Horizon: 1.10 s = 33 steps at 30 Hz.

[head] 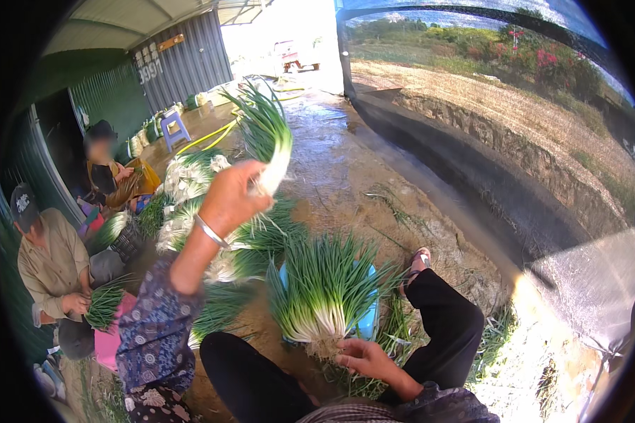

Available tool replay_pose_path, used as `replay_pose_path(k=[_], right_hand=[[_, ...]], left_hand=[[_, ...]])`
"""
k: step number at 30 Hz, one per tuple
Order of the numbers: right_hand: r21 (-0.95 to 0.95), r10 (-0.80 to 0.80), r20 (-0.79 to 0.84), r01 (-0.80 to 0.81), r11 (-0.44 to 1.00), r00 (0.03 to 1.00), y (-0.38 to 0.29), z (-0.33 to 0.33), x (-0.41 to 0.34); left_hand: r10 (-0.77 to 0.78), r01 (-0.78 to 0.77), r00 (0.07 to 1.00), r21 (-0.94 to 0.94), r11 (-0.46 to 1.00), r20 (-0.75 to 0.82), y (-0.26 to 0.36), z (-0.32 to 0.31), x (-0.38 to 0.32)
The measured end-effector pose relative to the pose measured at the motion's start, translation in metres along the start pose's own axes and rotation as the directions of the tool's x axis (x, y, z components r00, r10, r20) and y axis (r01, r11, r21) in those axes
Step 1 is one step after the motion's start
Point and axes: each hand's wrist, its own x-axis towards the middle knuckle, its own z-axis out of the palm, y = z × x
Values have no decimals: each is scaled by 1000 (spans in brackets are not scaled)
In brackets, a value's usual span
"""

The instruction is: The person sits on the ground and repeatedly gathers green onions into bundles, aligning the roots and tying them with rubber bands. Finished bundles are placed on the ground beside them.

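Note:
My left hand (233,195), with a metal bangle at the wrist, is raised and grips a bunch of scallions (272,137) at the white root end. Its green leaves point up and bend to the left. Low in front of me, a wide fan of scallions (328,296) lies over a light-blue plastic support (369,317), mostly hidden beneath it. The roots point towards me, the leaves away. My right hand (370,359) touches the right edge of these roots with thumb and fingers; whether it pinches any is unclear.
Piled scallion bunches (190,177) cover the wet floor ahead left. Two seated people (58,259) handle greens along the left wall. A purple plastic stool (173,127), a yellow hose (206,138) and a dark mesh screen (455,143) stand farther off. Loose leaves (397,338) litter the ground.

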Motion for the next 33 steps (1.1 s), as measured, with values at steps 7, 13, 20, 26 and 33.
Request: replay_pose_path(k=[7, 13, 20, 26, 33], right_hand=[[671, 186, 87, -196, 715, 979, -38, 5, 38], [721, 339, 10, -242, 650, 941, -4, 23, 51], [760, 286, 37, -212, 614, 958, -5, 25, 39], [761, 263, 213, -328, 559, 941, 25, 41, -8], [785, 222, 188, -282, 552, 957, 73, 47, -15]], left_hand=[[-118, 133, 990, -207, 969, 83, 5, 152, -182], [-502, 404, 864, -636, 658, 29, 36, 158, -241], [-688, 460, 465, -816, -349, 556, 9, 168, -294], [-480, 530, 396, -622, -577, 783, 18, 186, -296], [-282, 392, 490, -498, -774, 825, 16, 216, -322]])
